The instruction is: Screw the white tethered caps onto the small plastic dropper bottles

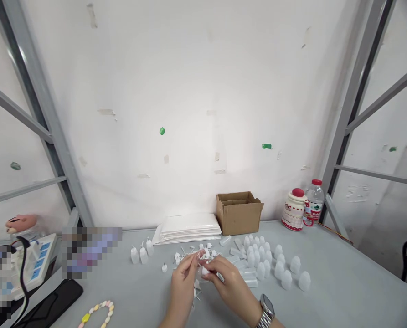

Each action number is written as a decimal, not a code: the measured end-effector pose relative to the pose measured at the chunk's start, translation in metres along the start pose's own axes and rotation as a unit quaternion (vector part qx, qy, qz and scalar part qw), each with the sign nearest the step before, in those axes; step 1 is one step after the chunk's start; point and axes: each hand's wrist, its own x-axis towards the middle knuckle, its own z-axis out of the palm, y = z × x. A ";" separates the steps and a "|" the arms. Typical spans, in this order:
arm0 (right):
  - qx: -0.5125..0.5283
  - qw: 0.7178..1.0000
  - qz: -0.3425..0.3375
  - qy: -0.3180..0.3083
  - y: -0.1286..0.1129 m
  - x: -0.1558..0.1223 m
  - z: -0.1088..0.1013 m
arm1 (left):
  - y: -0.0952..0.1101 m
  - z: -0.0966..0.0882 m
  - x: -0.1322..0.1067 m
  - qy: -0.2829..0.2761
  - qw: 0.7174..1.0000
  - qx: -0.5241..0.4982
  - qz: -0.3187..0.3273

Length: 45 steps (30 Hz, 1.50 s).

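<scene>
My left hand [185,272] and my right hand [225,274] meet over the middle of the grey table. Between their fingertips is a small white plastic piece [205,270], pinched by my right thumb and finger. My left fingers are closed beside it; what they grip is mostly hidden. Around and behind the hands lie many small white caps with thin stems [177,258]. Clear plastic tubes [249,273] lie just right of my right hand. Farther right stand several white faceted egg-shaped pieces [280,269]. Several similar white pieces with thin tips [143,255] stand to the left.
A cardboard box [242,218] and a stack of white sheets [186,228] are at the back wall. A red-lidded jar [293,212] and a bottle [315,200] stand back right. A phone [53,306], bead bracelet [110,310] and power strip [41,264] lie left.
</scene>
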 end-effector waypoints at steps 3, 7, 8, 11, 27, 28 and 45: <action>-0.015 1.000 -0.013 -0.004 0.002 -0.001 0.001 | 0.000 0.001 -0.002 -0.006 1.000 0.022 0.018; -0.014 0.999 -0.031 -0.012 0.001 -0.001 -0.001 | 0.003 0.001 -0.004 -0.006 0.996 0.061 0.059; -0.015 0.999 -0.032 -0.015 -0.001 -0.001 -0.001 | 0.003 0.000 -0.005 -0.006 0.995 0.069 0.069; -0.021 0.999 -0.014 -0.024 -0.004 -0.002 -0.002 | 0.002 0.000 -0.005 -0.011 0.992 0.086 0.086; 0.058 0.984 0.168 0.031 0.014 0.006 0.003 | -0.006 -0.001 0.008 -0.122 0.968 -0.154 -0.154; 0.058 0.985 0.157 0.033 0.014 0.006 0.003 | -0.008 -0.001 0.007 -0.122 0.976 -0.106 -0.146; -0.034 0.999 -0.023 -0.026 0.008 0.002 -0.014 | 0.000 -0.005 0.008 -0.178 0.977 0.112 -0.033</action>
